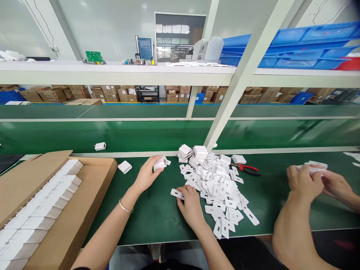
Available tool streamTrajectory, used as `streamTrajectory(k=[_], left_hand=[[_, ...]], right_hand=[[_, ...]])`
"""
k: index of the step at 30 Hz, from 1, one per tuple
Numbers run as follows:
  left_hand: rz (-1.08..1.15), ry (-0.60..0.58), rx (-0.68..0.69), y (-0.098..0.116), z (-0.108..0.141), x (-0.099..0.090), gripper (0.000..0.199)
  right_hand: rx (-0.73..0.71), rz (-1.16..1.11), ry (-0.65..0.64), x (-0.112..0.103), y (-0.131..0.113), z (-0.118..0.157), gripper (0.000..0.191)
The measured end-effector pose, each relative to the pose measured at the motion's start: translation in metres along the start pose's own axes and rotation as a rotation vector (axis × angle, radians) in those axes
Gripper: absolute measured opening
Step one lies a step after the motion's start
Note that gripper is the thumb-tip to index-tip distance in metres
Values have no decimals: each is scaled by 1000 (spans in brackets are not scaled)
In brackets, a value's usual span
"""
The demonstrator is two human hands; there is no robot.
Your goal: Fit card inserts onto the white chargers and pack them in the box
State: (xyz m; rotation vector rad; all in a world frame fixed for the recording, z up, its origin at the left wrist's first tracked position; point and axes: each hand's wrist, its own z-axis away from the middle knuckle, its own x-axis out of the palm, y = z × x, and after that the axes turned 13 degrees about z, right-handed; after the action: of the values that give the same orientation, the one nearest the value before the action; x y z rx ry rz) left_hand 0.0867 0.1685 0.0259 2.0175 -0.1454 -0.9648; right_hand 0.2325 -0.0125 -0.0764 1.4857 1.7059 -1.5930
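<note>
My left hand (147, 173), with a bracelet on the wrist, is closed around a white charger housing (160, 163) above the green mat. A small white piece shows just past the housing's right side. Lower and to the right, my right hand (191, 204) pinches a flat white plate with a slot (176, 193) close to the mat. Right beside it spreads a pile of similar white plates (219, 183), with several white housings (200, 151) at its back edge. A single housing (125, 167) lies left of my left hand.
An open cardboard box (95, 198) with rows of white housings stands at the left. Red-handled pliers (247, 168) lie right of the pile. A co-worker's hands (309, 180) hold white parts at the right. A slanted post (225, 112) rises behind the pile.
</note>
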Motion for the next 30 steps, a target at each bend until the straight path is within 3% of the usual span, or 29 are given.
streamTrajectory(k=[4,6,8,11,16,23,30], left_hand=[[539,-10,-24,27,38,2,41],[842,-22,-33,40,60,4,37],[949,-50,-8,53,79,5,35],[927,-89,69,72,100,4,36],[798,-98,160,94,115,-3,36],[635,-122,173,100,125,-7,35],[629,-141,120,102,131,-5,46]], right_hand=[[-17,-128,7,-13,-12,0,28],[11,-305,40,-28,-20,0,25],[39,-539,86,-46,-30,1,22],[-10,-750,101,-77,-42,5,22],[-124,-823,71,-113,-58,18,27],[-208,-739,38,-124,-66,32,34],[-358,-574,-44,-129,-73,34,43]])
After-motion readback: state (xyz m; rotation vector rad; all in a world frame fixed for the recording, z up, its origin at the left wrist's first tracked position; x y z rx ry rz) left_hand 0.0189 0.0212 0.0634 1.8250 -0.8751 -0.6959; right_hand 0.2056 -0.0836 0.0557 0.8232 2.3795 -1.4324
